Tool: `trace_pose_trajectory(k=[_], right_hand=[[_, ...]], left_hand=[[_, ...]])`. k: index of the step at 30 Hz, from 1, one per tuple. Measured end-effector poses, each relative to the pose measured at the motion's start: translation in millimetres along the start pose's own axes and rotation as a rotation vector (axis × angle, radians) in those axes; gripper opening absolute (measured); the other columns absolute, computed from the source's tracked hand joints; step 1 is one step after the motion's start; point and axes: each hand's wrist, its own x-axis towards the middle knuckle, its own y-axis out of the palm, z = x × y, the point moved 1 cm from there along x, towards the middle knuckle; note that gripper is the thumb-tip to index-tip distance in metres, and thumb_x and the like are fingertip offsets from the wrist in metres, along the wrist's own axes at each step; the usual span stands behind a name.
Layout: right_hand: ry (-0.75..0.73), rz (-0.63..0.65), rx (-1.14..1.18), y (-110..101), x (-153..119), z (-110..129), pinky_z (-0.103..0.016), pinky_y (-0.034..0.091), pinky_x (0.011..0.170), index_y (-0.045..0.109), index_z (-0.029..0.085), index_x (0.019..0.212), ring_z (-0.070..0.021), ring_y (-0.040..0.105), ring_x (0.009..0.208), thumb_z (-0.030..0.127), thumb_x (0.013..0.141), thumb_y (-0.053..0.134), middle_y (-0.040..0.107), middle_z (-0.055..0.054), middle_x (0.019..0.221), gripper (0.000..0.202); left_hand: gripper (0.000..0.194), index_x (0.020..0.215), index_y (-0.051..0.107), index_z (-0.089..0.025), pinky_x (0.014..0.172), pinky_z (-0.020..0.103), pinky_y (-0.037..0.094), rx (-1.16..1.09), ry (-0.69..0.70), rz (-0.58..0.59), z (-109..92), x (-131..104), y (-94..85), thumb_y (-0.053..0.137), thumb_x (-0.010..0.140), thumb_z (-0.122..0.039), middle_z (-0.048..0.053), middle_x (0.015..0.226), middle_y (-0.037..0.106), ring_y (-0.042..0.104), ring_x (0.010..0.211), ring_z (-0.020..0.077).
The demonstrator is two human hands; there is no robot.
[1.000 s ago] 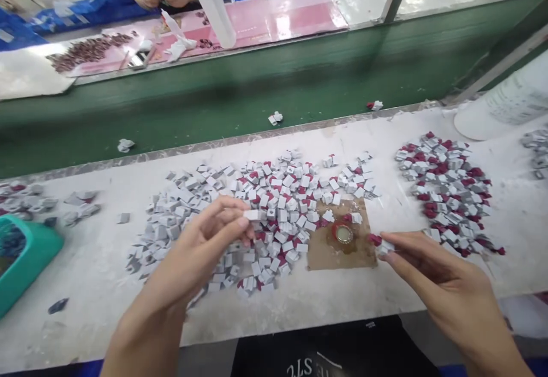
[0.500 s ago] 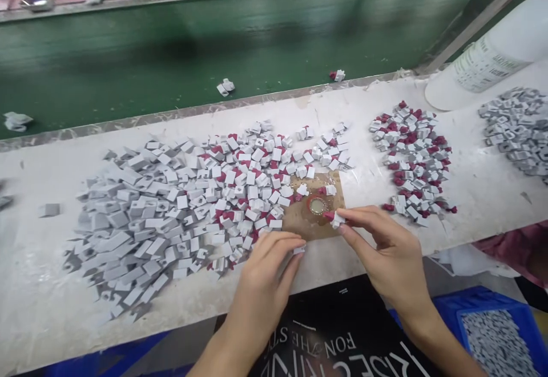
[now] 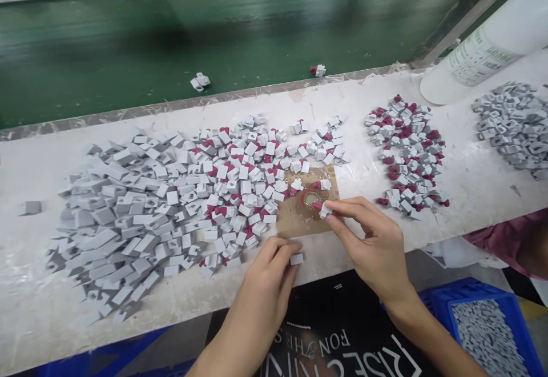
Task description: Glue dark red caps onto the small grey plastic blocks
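Between the thumb and fingertips of my right hand (image 3: 372,243) is a small white and dark-red plastic part (image 3: 324,210). Its red end points left, over a round, red-rimmed dish (image 3: 311,199) set on a brown sheet (image 3: 295,223). My left hand (image 3: 269,277) pinches a small grey plastic block (image 3: 296,259) near the front of the table. Just left of that hand spreads a large pile of grey blocks (image 3: 128,217), mixed with white-and-red parts on its right side. Another white-and-red part (image 3: 322,185) lies behind the dish.
A heap of white-and-red parts (image 3: 406,154) lies right of the sheet, with grey parts (image 3: 514,128) farther right. A white bottle (image 3: 479,51) stands behind them. Below right is a blue crate (image 3: 445,308) of small grey parts. A green surface (image 3: 257,34) runs along the back.
My right hand has brought the white-and-red part left, so its red end is now over the dish. My left hand keeps its block, which shows more fully. The view has shifted slightly.
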Motion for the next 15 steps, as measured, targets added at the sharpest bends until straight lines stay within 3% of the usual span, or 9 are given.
trace_pose_trajectory(k=[4,9,15], right_hand=[[0.126,0.023,0.193,-6.8,3.3,0.3,-0.039,0.071,0.087,0.094,0.035,0.117,-0.0251,0.084,0.102,0.026,0.103,0.087,0.088,-0.004,0.107,0.018],[0.198,0.191,0.549,-12.6,12.6,6.0,-0.045,0.072,0.107,0.094,0.039,0.122,-0.0270,0.087,0.119,0.032,0.107,0.087,0.091,-0.003,0.121,0.019],[0.188,0.198,0.567,-13.0,17.2,12.0,-0.040,0.073,0.100,0.094,0.042,0.120,-0.0244,0.087,0.112,0.034,0.105,0.089,0.090,-0.001,0.114,0.017]], left_hand=[[0.022,0.112,0.080,-0.029,0.078,0.031,0.068,-0.142,-0.082,0.018,-11.9,14.1,-12.1,0.068,0.106,-0.013,0.003,0.105,0.079,0.080,0.086,0.0193],[0.009,0.110,0.084,-0.031,0.088,0.029,0.072,-0.583,-0.251,-0.032,-32.2,53.0,-30.4,0.083,0.104,-0.025,0.001,0.107,0.086,0.085,0.096,0.0198],[0.008,0.113,0.088,-0.028,0.095,0.034,0.075,-0.768,-0.228,0.023,-39.3,81.4,-30.6,0.085,0.106,-0.027,0.005,0.115,0.089,0.087,0.106,0.0233]])
